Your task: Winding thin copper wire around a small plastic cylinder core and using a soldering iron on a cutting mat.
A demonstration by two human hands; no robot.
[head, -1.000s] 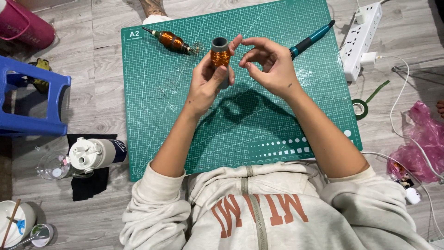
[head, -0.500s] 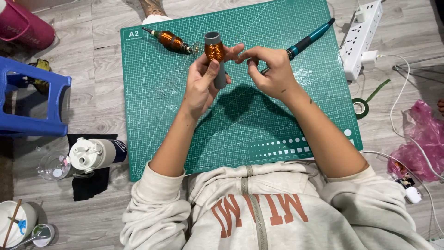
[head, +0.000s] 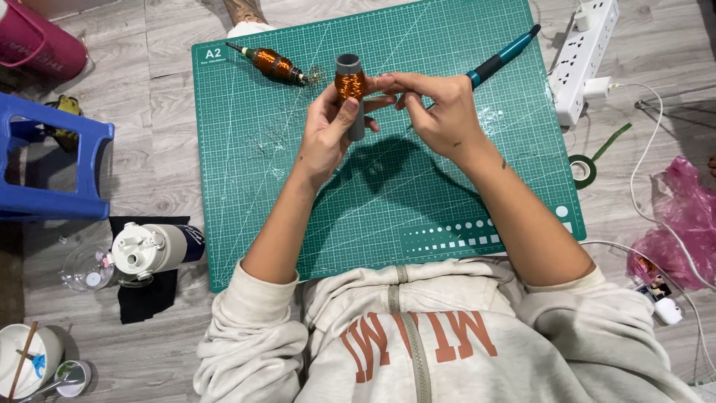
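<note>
Grey wood-plank floor [head: 149, 149] lay under a green cutting mat [head: 373, 209]; a blue plastic stool [head: 45, 164] stood left, a white power strip [head: 589, 52] right.

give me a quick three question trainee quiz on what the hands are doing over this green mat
1. True or false: the left hand holds the grey tube wound with copper wire upright above the cutting mat.
2. What lies on the mat nearest the right hand? A) teal-handled tool B) roll of green tape C) power strip
3. What lies at the mat's top left corner?

Key: 1 true. 2 A. 3 a second copper-wound coil.
</note>
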